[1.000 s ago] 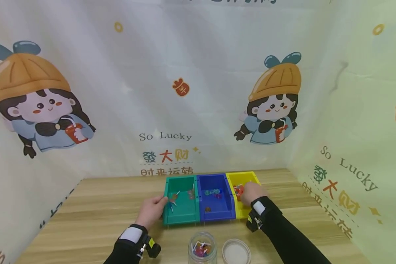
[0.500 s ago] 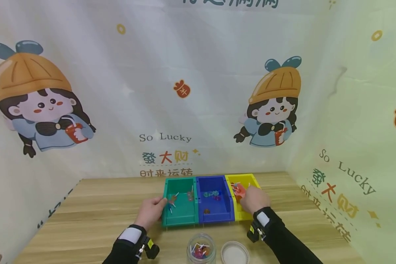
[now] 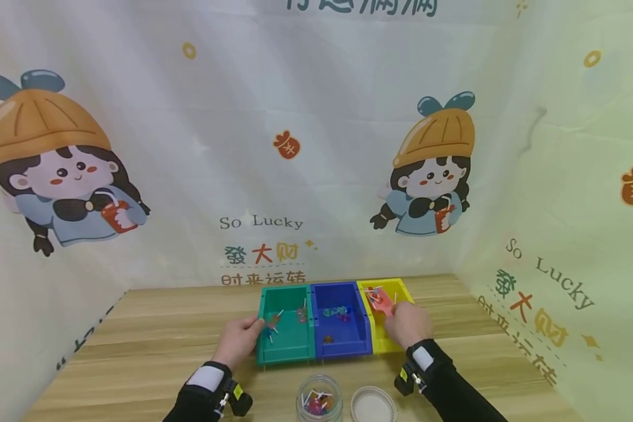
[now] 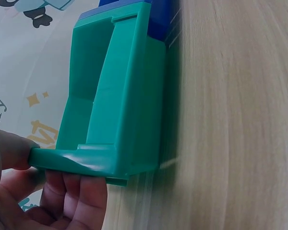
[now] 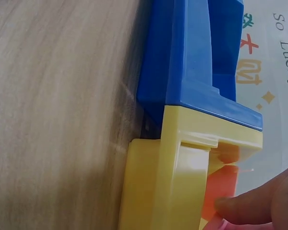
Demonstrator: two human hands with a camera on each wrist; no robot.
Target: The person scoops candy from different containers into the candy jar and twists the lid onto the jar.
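Observation:
In the head view my left hand (image 3: 237,340) grips the left wall of the green bin (image 3: 287,354), thumb on the rim and fingers outside, as the left wrist view also shows. My right hand (image 3: 410,323) is over the yellow bin (image 3: 382,346), holding a coral-pink scoop (image 3: 382,302) by its near end. Small red pieces with white sticks, like mini lollipops (image 3: 373,291), lie at the scoop's far end. The right wrist view catches the thumb (image 5: 249,203) on the scoop; the other fingers are mostly hidden.
Between them stands the blue bin (image 3: 343,350), with several small pieces inside. Mini lollipops (image 3: 274,322) lie in the green bin. Nearer me are a clear jar (image 3: 319,384) partly filled with mini lollipops and a round lid (image 3: 373,405). A printed curtain hangs behind the table (image 3: 179,328).
My right hand has drawn back slightly toward me, and the scoop with the red pieces has come into plain view. The left hand keeps its grip on the green bin.

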